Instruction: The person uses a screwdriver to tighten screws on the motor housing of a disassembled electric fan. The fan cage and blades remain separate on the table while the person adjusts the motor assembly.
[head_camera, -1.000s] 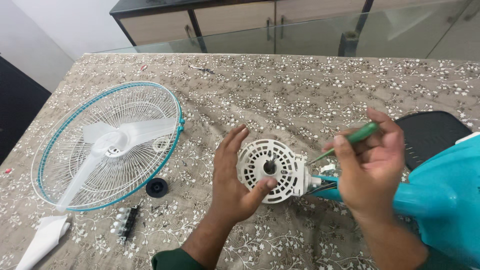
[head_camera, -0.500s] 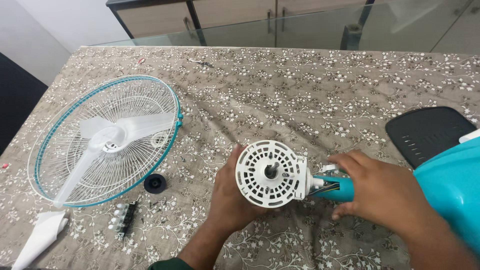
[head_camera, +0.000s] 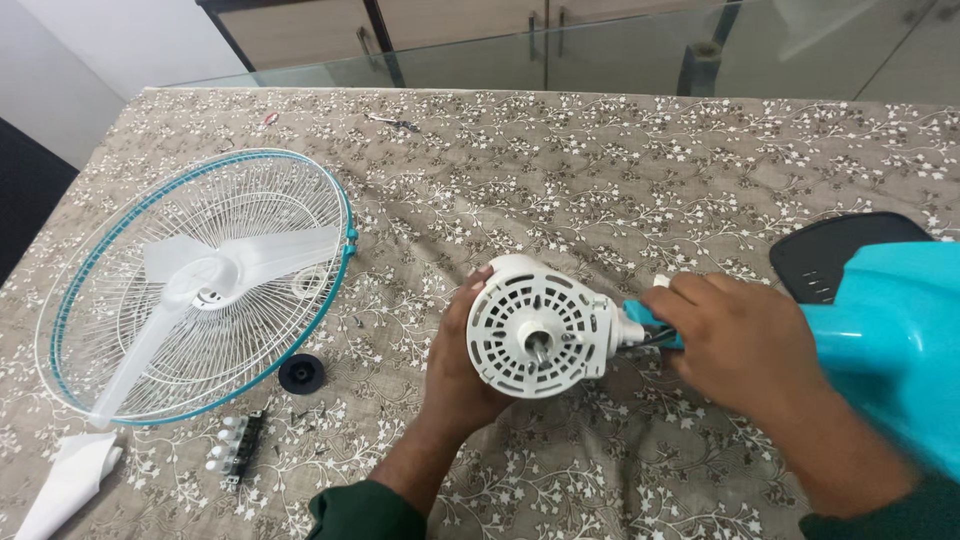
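Note:
A white round fan motor housing (head_camera: 540, 325) with slotted vents and a short shaft in its middle lies on the table, joined to a turquoise fan body (head_camera: 890, 330). My left hand (head_camera: 455, 365) cups the housing from behind and below. My right hand (head_camera: 740, 345) grips the turquoise neck (head_camera: 645, 322) just right of the housing, where dark wires show. No tool is visible in either hand.
A white and teal fan guard (head_camera: 110, 240) with white blades (head_camera: 215, 270) in it lies at left. Near it are a black round knob (head_camera: 300, 373), a black switch strip with white buttons (head_camera: 235, 450) and a white piece (head_camera: 70, 480). A black base (head_camera: 830, 250) sits at right.
My right hand held a green-handled screwdriver a second ago and has dropped onto the turquoise neck without it. The motor housing has tilted to face the camera more squarely.

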